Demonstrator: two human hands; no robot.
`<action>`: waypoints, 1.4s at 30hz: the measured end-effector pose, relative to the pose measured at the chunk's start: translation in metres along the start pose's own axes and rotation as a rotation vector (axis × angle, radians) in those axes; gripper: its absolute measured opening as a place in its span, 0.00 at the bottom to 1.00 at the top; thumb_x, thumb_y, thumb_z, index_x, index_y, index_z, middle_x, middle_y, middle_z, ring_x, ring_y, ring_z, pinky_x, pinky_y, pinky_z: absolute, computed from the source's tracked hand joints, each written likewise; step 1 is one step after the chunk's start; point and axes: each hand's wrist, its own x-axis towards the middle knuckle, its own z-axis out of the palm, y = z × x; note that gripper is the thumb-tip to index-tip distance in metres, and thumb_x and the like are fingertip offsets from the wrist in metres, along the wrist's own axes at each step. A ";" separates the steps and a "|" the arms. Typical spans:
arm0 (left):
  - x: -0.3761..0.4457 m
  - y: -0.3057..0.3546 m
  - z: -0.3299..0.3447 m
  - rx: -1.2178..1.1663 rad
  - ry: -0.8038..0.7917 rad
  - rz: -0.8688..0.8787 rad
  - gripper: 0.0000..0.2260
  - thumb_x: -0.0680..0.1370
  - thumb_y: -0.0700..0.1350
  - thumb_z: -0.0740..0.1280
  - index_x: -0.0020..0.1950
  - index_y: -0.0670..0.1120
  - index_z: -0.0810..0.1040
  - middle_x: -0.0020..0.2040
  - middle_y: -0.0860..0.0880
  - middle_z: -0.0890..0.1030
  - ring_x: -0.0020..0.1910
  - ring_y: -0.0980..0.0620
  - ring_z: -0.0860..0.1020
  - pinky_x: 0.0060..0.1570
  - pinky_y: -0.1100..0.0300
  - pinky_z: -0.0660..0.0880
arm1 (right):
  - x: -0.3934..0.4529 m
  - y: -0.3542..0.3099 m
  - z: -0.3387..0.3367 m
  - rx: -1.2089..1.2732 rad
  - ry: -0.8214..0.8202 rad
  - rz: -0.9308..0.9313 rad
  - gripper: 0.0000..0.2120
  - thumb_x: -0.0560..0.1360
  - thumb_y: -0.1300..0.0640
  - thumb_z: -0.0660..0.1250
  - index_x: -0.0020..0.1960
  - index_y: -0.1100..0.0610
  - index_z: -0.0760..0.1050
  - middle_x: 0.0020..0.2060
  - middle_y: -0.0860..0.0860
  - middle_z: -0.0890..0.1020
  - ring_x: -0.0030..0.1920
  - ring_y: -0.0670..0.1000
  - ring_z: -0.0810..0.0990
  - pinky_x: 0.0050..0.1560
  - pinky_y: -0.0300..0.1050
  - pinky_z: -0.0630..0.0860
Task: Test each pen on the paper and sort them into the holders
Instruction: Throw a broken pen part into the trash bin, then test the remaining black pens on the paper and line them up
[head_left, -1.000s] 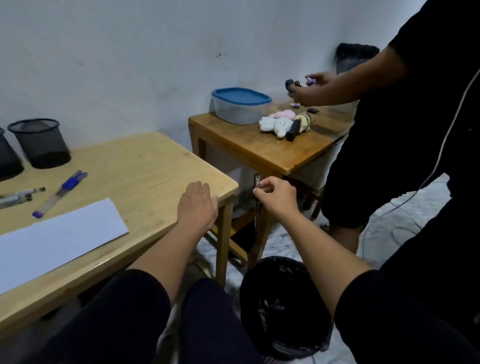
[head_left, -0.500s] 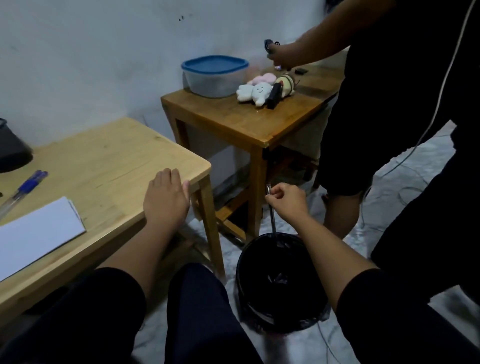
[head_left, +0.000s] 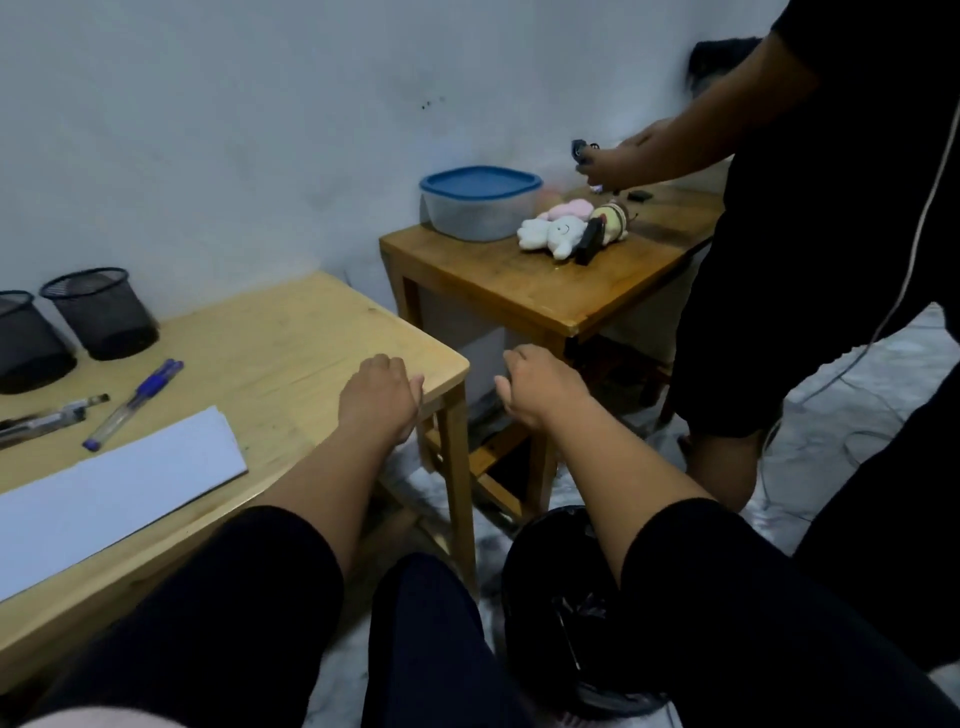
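Note:
A white paper (head_left: 104, 493) lies on the light wooden table (head_left: 291, 332). Above it lie a blue-capped clear pen (head_left: 132, 405) and a dark-tipped clear pen (head_left: 49, 418). Two black mesh holders (head_left: 101, 312) (head_left: 26, 343) stand at the table's back left. My left hand (head_left: 379, 402) rests on the table's right corner, fingers relaxed, holding nothing. My right hand (head_left: 537, 384) hovers past the table edge, above the floor, with fingers loosely curled and nothing in it. A black bin (head_left: 566, 613) with a dark liner stands on the floor under my right forearm.
A second, darker wooden table (head_left: 524, 296) stands behind, bearing a blue-lidded tub (head_left: 480, 202) and plush toys (head_left: 566, 231). Another person in black (head_left: 810, 234) stands at the right, handling small items over that table. Cables trail on the tiled floor.
My right hand held a pen over the black bin; now the pen is gone from it and the hand has risen toward the table. The view swung back left.

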 end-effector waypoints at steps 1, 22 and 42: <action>0.003 -0.003 -0.010 0.004 0.003 0.000 0.19 0.81 0.52 0.51 0.62 0.40 0.69 0.59 0.40 0.73 0.57 0.43 0.72 0.54 0.51 0.71 | 0.006 -0.011 -0.010 -0.004 0.019 -0.027 0.21 0.80 0.49 0.52 0.69 0.59 0.65 0.68 0.57 0.69 0.67 0.57 0.68 0.60 0.52 0.70; -0.022 -0.266 -0.138 0.133 0.196 -0.343 0.19 0.80 0.50 0.52 0.63 0.38 0.68 0.62 0.39 0.72 0.61 0.42 0.71 0.56 0.50 0.71 | 0.086 -0.316 -0.046 0.085 0.080 -0.550 0.22 0.80 0.51 0.53 0.70 0.60 0.65 0.69 0.56 0.69 0.67 0.58 0.68 0.63 0.51 0.69; -0.091 -0.415 -0.034 -0.131 0.144 -0.516 0.11 0.78 0.43 0.60 0.58 0.42 0.74 0.54 0.43 0.75 0.54 0.43 0.73 0.46 0.47 0.75 | 0.102 -0.446 0.091 0.116 -0.091 -0.936 0.14 0.78 0.53 0.60 0.60 0.57 0.76 0.52 0.55 0.76 0.50 0.53 0.74 0.50 0.44 0.73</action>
